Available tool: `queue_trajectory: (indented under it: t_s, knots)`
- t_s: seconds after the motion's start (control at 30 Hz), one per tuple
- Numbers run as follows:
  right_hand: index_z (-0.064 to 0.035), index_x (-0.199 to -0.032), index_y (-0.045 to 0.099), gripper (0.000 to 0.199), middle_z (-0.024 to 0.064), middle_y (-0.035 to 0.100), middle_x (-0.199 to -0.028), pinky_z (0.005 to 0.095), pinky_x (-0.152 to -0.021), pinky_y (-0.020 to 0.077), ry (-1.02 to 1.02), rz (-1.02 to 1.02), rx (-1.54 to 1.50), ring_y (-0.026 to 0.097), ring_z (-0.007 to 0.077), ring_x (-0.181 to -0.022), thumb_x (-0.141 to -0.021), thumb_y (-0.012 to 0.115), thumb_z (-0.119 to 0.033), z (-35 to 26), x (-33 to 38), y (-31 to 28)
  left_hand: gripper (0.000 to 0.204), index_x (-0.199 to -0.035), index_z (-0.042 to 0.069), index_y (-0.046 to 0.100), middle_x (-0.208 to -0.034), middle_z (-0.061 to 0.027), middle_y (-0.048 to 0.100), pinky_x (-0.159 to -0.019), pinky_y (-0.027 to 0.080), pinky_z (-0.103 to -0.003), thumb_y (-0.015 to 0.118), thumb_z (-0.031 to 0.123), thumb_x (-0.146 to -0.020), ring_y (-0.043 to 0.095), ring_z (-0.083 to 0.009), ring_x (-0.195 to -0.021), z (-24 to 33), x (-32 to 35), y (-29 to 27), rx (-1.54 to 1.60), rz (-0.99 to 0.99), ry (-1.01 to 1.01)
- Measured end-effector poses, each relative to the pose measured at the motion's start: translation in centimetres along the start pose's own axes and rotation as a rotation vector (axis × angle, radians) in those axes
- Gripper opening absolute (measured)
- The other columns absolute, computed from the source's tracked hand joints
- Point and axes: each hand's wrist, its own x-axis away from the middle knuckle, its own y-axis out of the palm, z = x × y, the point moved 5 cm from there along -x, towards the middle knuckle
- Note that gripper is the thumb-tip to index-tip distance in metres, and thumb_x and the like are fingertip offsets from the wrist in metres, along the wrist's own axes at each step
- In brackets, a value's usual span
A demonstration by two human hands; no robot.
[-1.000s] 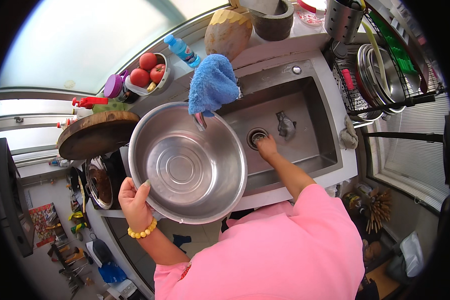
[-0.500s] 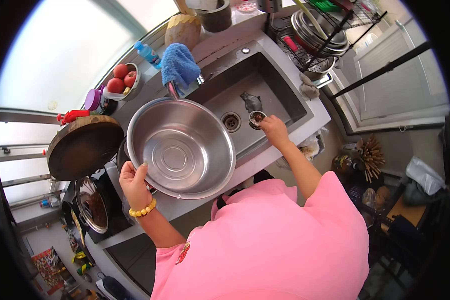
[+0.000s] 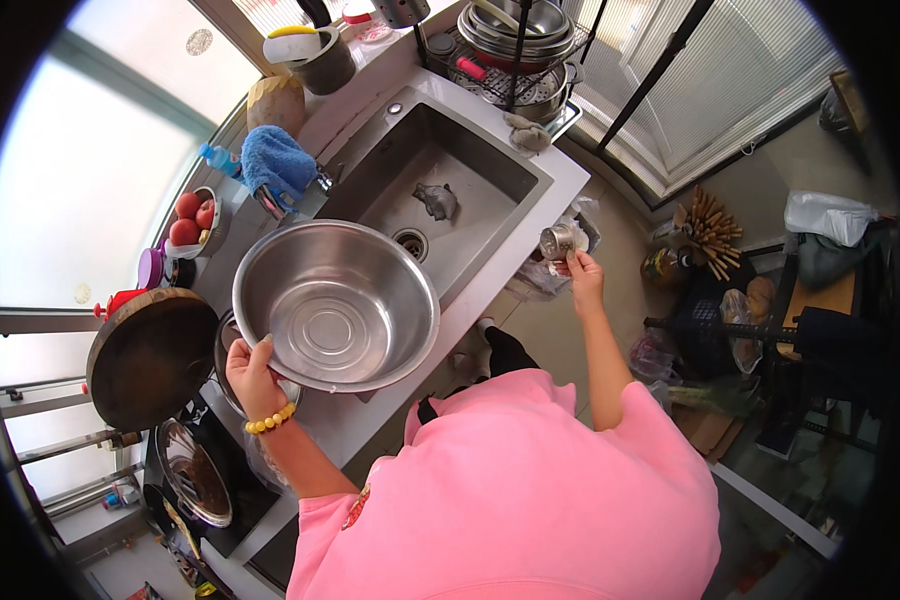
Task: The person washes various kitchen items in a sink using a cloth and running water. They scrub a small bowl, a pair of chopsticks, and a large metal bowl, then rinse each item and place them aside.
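Head view, round basin point(image 3: 335, 315), mouth upward, strainer point(image 3: 556, 243) tipped sideways

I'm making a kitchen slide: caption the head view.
Left hand gripping a round silver metal basin; right hand holding a silver cup-shaped metal strainer beyond the white counter.

I read the sink point(image 3: 485, 185) from my remote seat as matt, brushed-looking metal. At its left, the basin point(image 3: 375, 325) is smooth, glossy metal; right of the sink, the small strainer point(image 3: 557, 242) shines as metal too. Left of the sink, the towel point(image 3: 278, 163) is rough, fluffy cloth, and farther left the round board point(image 3: 153, 358) looks like matt wood.
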Motion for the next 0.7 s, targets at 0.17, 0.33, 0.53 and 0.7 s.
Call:
queue_trajectory:
  t_s: [0.17,0.33,0.53,0.7]
  knots:
    - [-0.0071,-0.107,0.051,0.015,0.0081,0.061,-0.092,0.0299,-0.068,0.0521,0.328,0.193,-0.613,0.060,0.0192,-0.075,-0.094,0.049,-0.014,7.2,-1.7,-1.7,0.013,-0.073,0.007,0.051,-0.061,0.0026,0.052,-0.037,0.028,-0.016,0.061,0.001,-0.079,0.040,-0.0026,-0.042,-0.3,-0.1,-0.6,-0.027,-0.011,0.004]
    - [-0.0091,-0.107,0.051,0.014,0.0064,0.060,-0.089,0.0291,-0.066,0.0520,0.364,0.231,-0.684,0.059,0.0187,-0.073,-0.094,0.049,-0.015,8.6,-2.3,-1.9,0.015,-0.073,0.008,0.051,-0.064,0.0027,0.054,-0.039,0.039,-0.017,0.060,-0.001,-0.079,0.047,-0.0044,-0.046,-0.4,0.1,-1.1,-0.042,-0.060,-0.013]
    - [-0.0092,-0.106,0.050,0.013,0.0051,0.059,-0.086,0.0271,-0.058,0.0493,0.416,0.257,-0.684,0.057,0.0159,-0.067,-0.093,0.049,-0.013,6.3,-1.8,-0.5,0.014,-0.072,0.008,0.051,-0.060,0.0034,0.051,-0.037,0.031,-0.016,0.061,0.000,-0.079,0.041,-0.0029,-0.042,-0.4,0.3,-0.6,-0.046,-0.042,0.000]
    - [-0.0088,-0.106,0.050,0.014,0.0043,0.058,-0.082,0.0251,-0.057,0.0492,0.300,0.327,-0.648,0.057,0.0139,-0.067,-0.093,0.050,-0.012,6.4,-2.7,-2.2,0.013,-0.072,0.007,0.050,-0.060,0.0034,0.051,-0.037,0.027,-0.016,0.060,0.000,-0.079,0.037,-0.0023,-0.040,-0.3,0.1,-0.2,-0.030,-0.047,0.003]
